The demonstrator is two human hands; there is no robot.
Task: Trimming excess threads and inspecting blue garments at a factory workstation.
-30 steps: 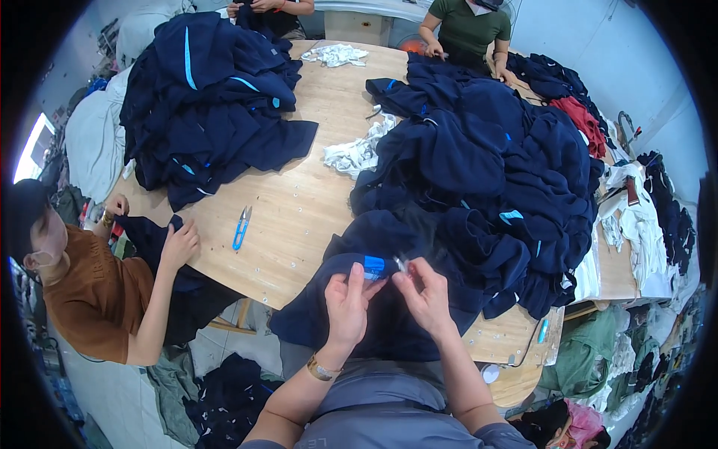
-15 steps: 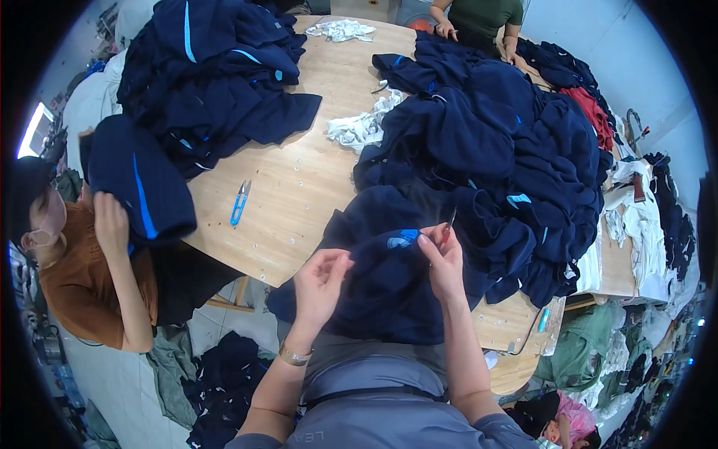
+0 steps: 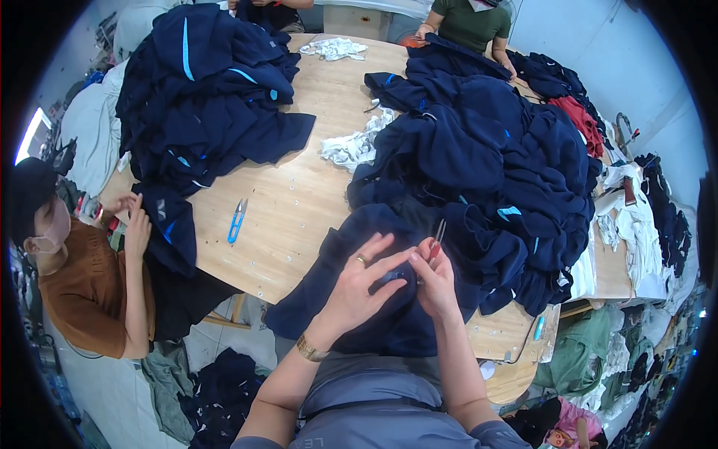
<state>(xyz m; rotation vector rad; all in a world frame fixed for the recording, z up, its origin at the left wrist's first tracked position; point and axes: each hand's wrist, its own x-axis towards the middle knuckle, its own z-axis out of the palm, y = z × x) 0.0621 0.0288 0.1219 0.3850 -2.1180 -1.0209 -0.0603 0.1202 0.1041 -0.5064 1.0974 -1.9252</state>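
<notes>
While R hand (image 3: 438,286) grips pt.-hidden snips (image 3: 435,248), L hand (image 3: 356,292), splayed, blocks pt. of navy cloth (image 3: 393,328).

A short-sleeved grey-blue shirt (image 3: 374,423) with faint lettering (image 3: 313,443) is worn, along with a gold-toned bracelet (image 3: 310,349) and ring (image 3: 361,260).

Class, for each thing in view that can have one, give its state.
Left hand: open, fingers spread
Right hand: closed on red snips
Red snips: held
Blue snips: unheld, lying on table
Near garment: rumpled
Left garment pile: heaped
Right garment pile: heaped
White cloths: crumpled
</notes>
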